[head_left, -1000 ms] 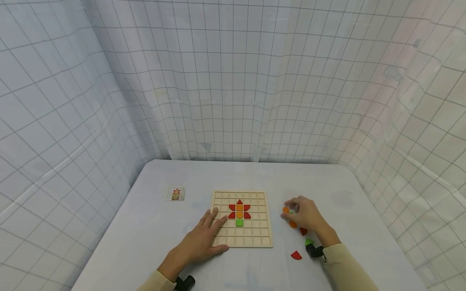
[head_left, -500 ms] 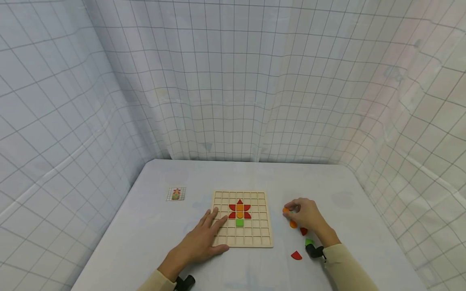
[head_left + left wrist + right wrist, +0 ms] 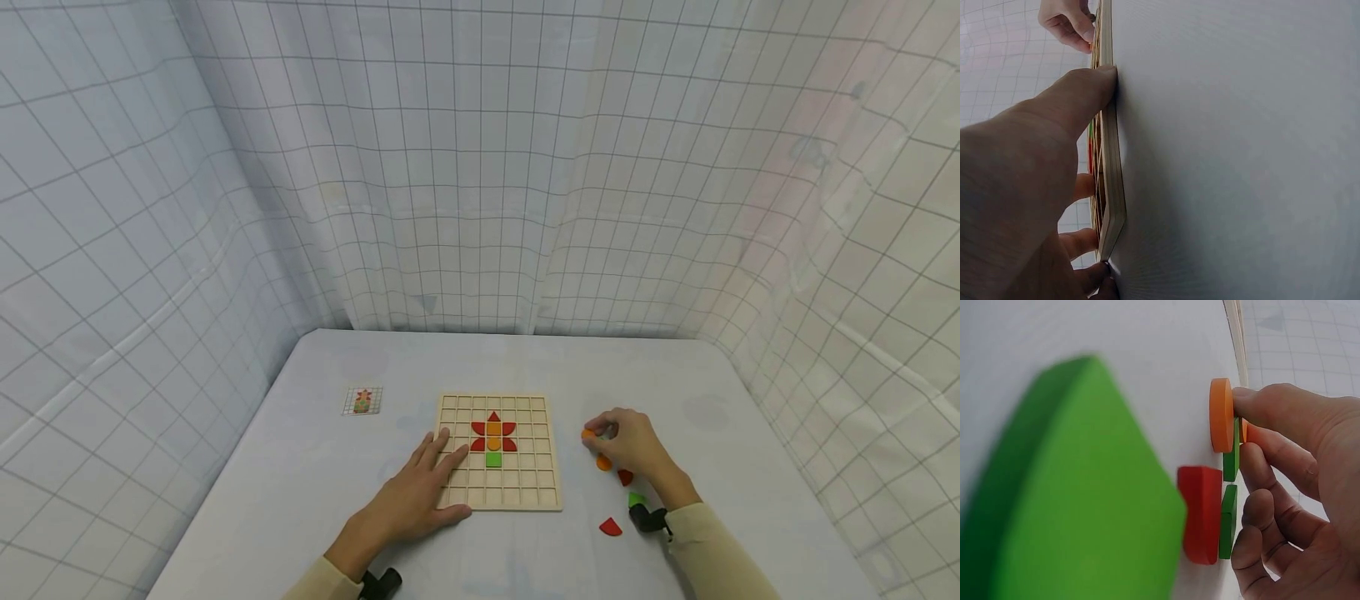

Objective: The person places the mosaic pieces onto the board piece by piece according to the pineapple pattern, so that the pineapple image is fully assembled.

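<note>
My left hand (image 3: 412, 498) lies with fingers spread over the left edge of a wooden grid board (image 3: 521, 492); its thumb presses the near edge, as the left wrist view also shows. On the board stand red pieces (image 3: 478, 444), orange pieces (image 3: 493, 429) and a green square (image 3: 493, 459). To the right of it, my right hand (image 3: 633, 442) pinches a small orange piece (image 3: 588, 434) between thumb and forefinger, low over the table. In the right wrist view, an orange disc (image 3: 1221, 415) sits beside the thumb, with green pieces (image 3: 1228, 522) under the curled fingers.
A pattern card (image 3: 363, 401) lies at the back left of the white table (image 3: 300, 467). Near my right wrist are a red piece (image 3: 626, 477), a green piece (image 3: 637, 498) and a red quarter-round (image 3: 611, 527). Gridded curtains (image 3: 465, 167) surround the table.
My right hand has drawn its thumb and forefinger closer together around the orange piece. The left hand and the board have stayed put.
</note>
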Tool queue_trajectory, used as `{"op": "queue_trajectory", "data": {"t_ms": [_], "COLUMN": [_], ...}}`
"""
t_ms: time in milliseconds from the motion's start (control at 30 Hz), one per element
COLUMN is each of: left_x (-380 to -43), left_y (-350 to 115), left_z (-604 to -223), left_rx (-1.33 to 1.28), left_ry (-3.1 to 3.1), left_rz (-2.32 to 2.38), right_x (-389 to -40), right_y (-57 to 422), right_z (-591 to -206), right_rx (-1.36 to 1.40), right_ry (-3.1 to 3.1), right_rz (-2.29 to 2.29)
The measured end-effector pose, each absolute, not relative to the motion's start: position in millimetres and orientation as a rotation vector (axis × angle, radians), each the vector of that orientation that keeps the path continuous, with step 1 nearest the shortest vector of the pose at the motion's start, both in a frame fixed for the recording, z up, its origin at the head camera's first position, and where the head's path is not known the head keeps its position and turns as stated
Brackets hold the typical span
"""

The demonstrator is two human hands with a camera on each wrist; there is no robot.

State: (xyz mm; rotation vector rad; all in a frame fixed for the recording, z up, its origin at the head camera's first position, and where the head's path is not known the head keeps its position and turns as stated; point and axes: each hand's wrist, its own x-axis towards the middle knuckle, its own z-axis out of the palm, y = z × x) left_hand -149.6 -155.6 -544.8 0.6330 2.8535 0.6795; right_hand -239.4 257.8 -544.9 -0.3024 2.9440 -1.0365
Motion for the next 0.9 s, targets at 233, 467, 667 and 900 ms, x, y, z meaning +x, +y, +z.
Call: {"op": "queue_trajectory", "data": {"t_ms": [233, 467, 667, 900], "left_x": [-149.8, -148.1, -149.2, -151.3], "left_y": [-155.4, -155.5, -155.8, -155.4], "left_z": [-545.0, -542.0, -543.5, -547.6], "left_rx": [0.644, 0.648, 0.638, 0.622], "left_ry": [2.861, 2.858, 2.853, 2.85], "left_rz": [0.675, 0.676, 0.677, 0.664], "right_x": [-237.7, -235.8, -231.3, -227.8], "right_y": [254.6, 247.7, 238.7, 223.5], "right_z": [-545.0, -543.5, -541.2, -540.7], "right_rx": [-0.311, -0.413, -0.559, -0.677], "right_ry": [2.938, 2.952, 2.956, 2.934], "right_rz": [-1.071, -1.091, -1.125, -1.15]}}
